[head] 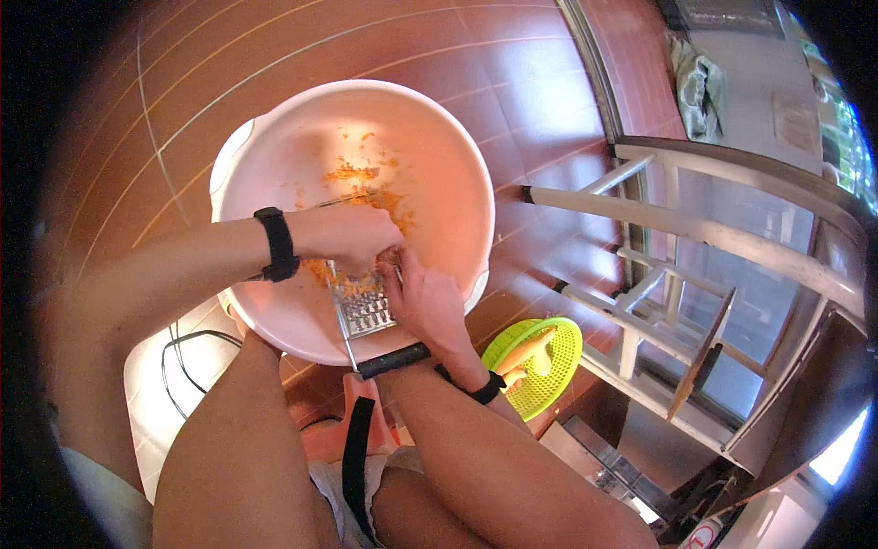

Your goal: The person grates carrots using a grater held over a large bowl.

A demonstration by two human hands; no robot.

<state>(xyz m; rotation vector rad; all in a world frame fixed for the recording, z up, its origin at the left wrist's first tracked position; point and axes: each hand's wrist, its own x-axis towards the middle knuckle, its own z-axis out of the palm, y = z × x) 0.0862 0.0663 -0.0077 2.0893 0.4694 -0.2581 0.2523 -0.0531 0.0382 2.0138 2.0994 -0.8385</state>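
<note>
A metal grater (pixel 368 307) with a black handle (pixel 394 360) leans inside a large pink basin (pixel 439 147), its handle end over the near rim. My left hand (pixel 367 237) is curled over the grater's face. Close against it, my right hand (pixel 429 295) lies along the grater's right side. Between the two hands a small part of a reddish-brown vegetable piece (pixel 388 259) shows; the fingers hide most of it. Whether my right fingers grip this piece or the grater's edge is hidden. Orange shreds (pixel 353 173) are scattered on the basin's bottom and around the grater.
Right of the basin sits a yellow-green colander (pixel 566 370) holding several peeled orange vegetables (pixel 531 350). A whitish metal frame (pixel 590 201) stands farther right on the tiled floor (pixel 288 58). A black cable (pixel 164 370) curves over a bright surface at left, beside my leg.
</note>
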